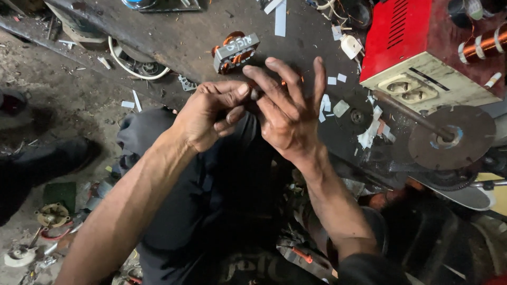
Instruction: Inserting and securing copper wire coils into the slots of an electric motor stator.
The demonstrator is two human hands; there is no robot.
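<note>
Dark small part (pixel 255 94), pinched by left hand (pixel 208 115) thumb and forefinger, right hand (pixel 288 113) fingers spread behind it; likely light, rigid, easily dropped, best gripped at its ends.

Bare dark desk (pixel 174 42) lies open left of the wound motor core (pixel 235 51), while the red-and-cream box (pixel 422 58) and the rusty disc (pixel 451 137) on its rod crowd the right, with paper scraps (pixel 338 108) between.

Small dark part (pixel 255 94) pinched between left hand (pixel 211 113) and right hand (pixel 288 113): mostly hidden, unidentifiable.
</note>
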